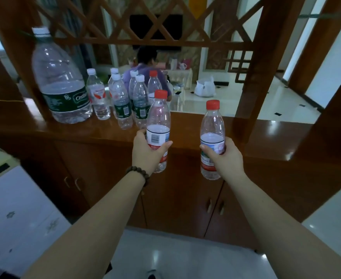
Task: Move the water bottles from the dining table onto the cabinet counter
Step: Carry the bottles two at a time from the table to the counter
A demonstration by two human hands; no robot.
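My left hand [146,153] grips a red-capped water bottle [158,117] upright around its label, in front of the cabinet counter [195,129]. My right hand [224,158] holds a second red-capped water bottle [213,125] upright, a little lower and to the right. Both bottles hang at the counter's front edge, their bases below its top. On the counter's left part stand a large green-labelled jug [60,85] and several small bottles [123,101], one red-capped [154,82].
Wooden posts [252,83] and lattice [145,23] rise over the counter. Cabinet doors with handles [216,207] are below it. A white patterned surface [14,208] lies at the lower left. Behind the opening, a person [145,65] sits in the far room.
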